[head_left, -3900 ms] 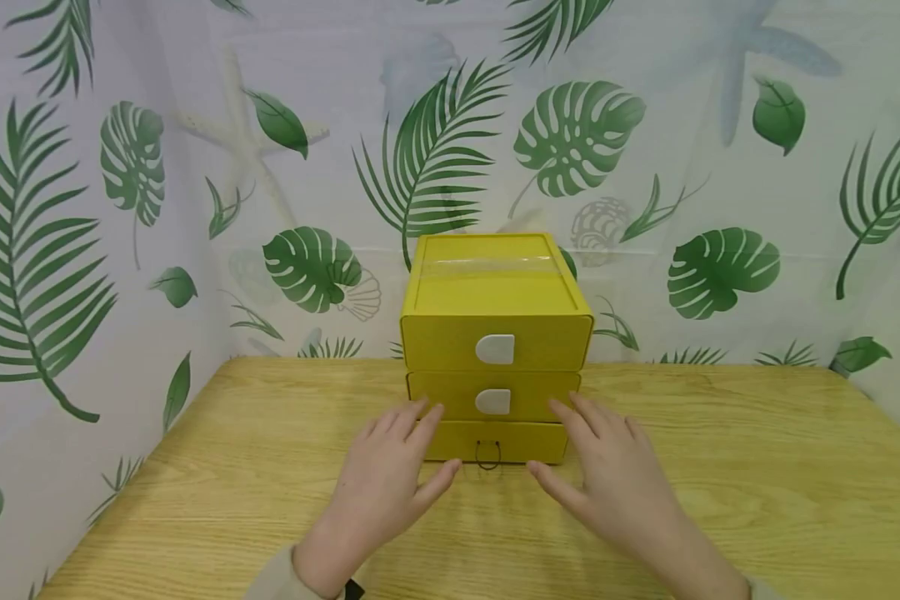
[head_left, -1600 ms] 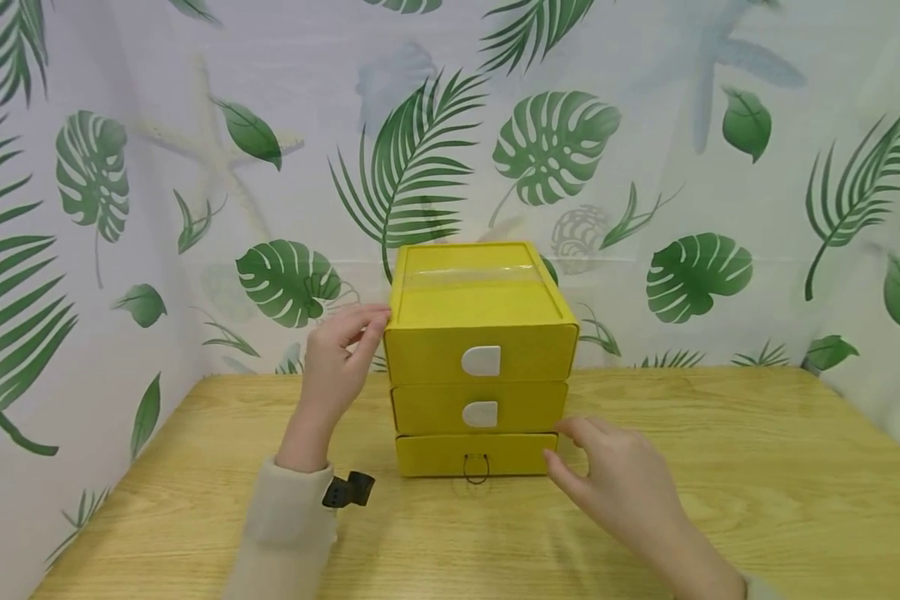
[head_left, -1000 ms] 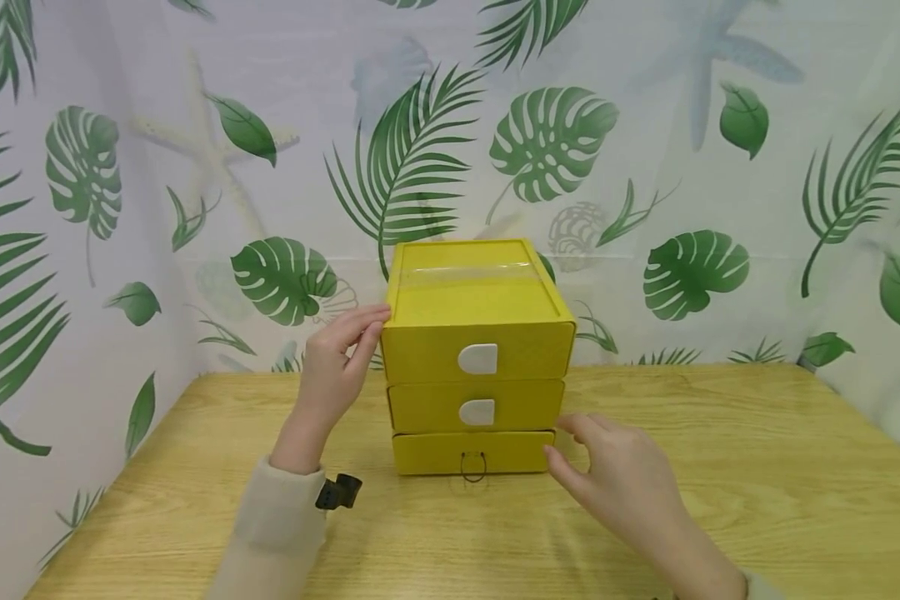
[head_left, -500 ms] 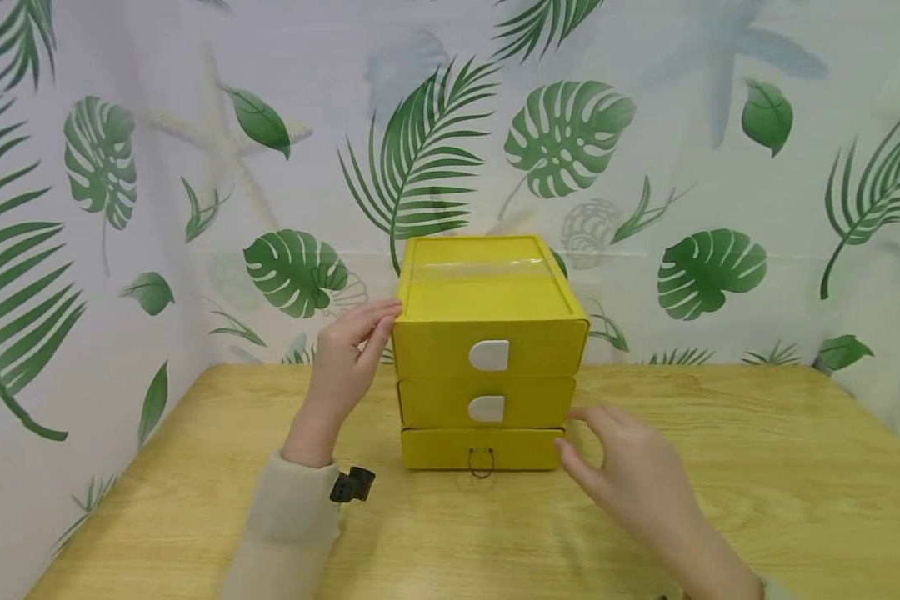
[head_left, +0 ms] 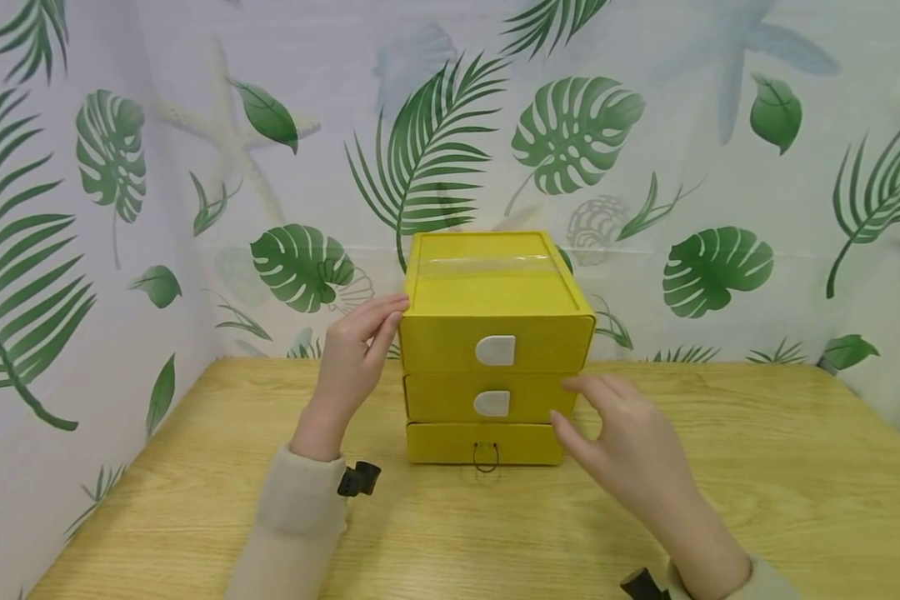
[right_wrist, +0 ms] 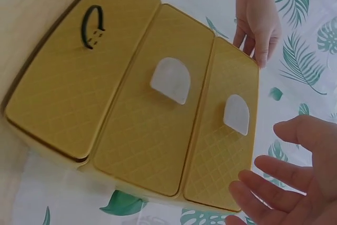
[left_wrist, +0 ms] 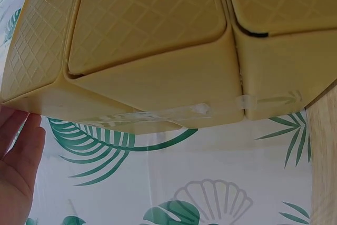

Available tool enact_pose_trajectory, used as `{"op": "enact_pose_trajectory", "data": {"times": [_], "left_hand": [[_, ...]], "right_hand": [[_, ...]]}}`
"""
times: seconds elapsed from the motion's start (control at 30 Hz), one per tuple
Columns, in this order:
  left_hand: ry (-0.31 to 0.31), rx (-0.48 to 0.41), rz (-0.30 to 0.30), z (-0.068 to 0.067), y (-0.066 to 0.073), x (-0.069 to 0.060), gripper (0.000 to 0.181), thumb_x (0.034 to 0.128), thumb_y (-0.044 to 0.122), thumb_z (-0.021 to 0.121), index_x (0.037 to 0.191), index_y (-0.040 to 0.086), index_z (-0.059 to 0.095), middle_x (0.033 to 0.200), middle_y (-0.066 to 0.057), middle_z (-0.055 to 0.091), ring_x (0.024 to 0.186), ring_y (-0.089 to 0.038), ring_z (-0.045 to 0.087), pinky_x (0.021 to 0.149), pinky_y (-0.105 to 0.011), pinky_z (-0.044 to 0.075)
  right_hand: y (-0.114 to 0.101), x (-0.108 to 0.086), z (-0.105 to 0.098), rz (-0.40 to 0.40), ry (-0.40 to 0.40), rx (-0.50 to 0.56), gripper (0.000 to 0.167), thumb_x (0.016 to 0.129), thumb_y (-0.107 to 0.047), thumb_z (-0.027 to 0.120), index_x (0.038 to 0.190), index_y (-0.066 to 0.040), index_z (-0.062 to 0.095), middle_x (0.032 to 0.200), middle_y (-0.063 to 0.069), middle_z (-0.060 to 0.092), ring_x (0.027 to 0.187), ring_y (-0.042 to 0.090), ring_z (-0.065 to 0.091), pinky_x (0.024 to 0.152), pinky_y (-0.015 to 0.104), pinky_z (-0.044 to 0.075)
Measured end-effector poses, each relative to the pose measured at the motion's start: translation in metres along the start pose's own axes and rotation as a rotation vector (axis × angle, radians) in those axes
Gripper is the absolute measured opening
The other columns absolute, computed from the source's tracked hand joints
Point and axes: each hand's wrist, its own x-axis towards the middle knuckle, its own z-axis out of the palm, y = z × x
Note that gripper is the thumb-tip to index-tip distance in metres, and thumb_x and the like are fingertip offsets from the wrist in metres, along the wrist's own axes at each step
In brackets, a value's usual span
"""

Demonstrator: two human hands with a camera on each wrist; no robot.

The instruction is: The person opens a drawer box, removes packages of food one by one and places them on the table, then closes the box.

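A yellow three-drawer storage box [head_left: 495, 292] stands on the table with all its drawers closed. The upper two drawers carry white tab handles [head_left: 495, 350]; the bottom one has a dark loop pull [head_left: 486, 457]. My left hand [head_left: 351, 350] touches the box's upper left edge with its fingertips, fingers fairly straight; the left wrist view shows those fingers [left_wrist: 23, 146] at the box's corner. My right hand [head_left: 633, 437] hovers beside the right end of the middle drawer, thumb and fingers apart. In the right wrist view its fingers [right_wrist: 279, 175] are spread and hold nothing.
A wooden table [head_left: 757, 467] bears the box. Behind it hangs a white cloth [head_left: 450, 125] printed with green leaves. Clear tape [head_left: 487, 263] runs across the box's top. Black wrist cameras [head_left: 359, 479] sit at both sleeves.
My left hand has gone from in front of the box up to its upper left edge and stayed there. My right hand has just risen from the bottom drawer's level to the middle drawer's.
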Motion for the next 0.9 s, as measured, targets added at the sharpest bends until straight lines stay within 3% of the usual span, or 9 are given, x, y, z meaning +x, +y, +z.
{"op": "enact_pose_trajectory", "data": {"times": [0.2, 0.63, 0.73, 0.9], "left_hand": [[0.003, 0.006, 0.003, 0.001, -0.001, 0.000, 0.017, 0.0854, -0.002, 0.054, 0.099, -0.006, 0.064, 0.103, -0.016, 0.062, 0.097, -0.025, 0.057, 0.072, -0.030, 0.051], [0.003, 0.005, 0.001, 0.002, -0.003, -0.001, 0.018, 0.0862, -0.001, 0.053, 0.100, -0.005, 0.064, 0.104, -0.016, 0.062, 0.098, -0.024, 0.057, 0.071, -0.029, 0.051], [0.004, 0.006, -0.003, 0.002, -0.003, -0.001, 0.018, 0.0863, -0.001, 0.053, 0.100, -0.005, 0.064, 0.104, -0.016, 0.062, 0.097, -0.024, 0.058, 0.070, -0.028, 0.052], [0.010, 0.001, -0.017, 0.002, -0.002, -0.002, 0.018, 0.0862, -0.002, 0.054, 0.100, -0.006, 0.064, 0.104, -0.016, 0.061, 0.094, -0.023, 0.059, 0.066, -0.027, 0.052]], "right_hand": [[-0.005, 0.012, 0.005, -0.029, 0.053, 0.079, 0.029, 0.069, -0.010, 0.072, 0.093, 0.002, 0.062, 0.092, 0.011, 0.063, 0.087, 0.026, 0.057, 0.074, 0.038, 0.049], [-0.019, 0.031, 0.014, -0.012, 0.110, 0.198, 0.028, 0.071, -0.009, 0.071, 0.095, 0.001, 0.062, 0.095, 0.010, 0.063, 0.092, 0.025, 0.055, 0.080, 0.038, 0.046], [-0.017, 0.033, 0.019, -0.080, 0.137, 0.200, 0.029, 0.069, -0.007, 0.072, 0.094, 0.002, 0.062, 0.094, 0.011, 0.062, 0.091, 0.026, 0.054, 0.080, 0.037, 0.046], [-0.010, 0.038, 0.032, -0.263, 0.217, 0.178, 0.032, 0.066, -0.005, 0.074, 0.094, 0.004, 0.062, 0.095, 0.014, 0.061, 0.088, 0.029, 0.054, 0.076, 0.039, 0.047]]}}
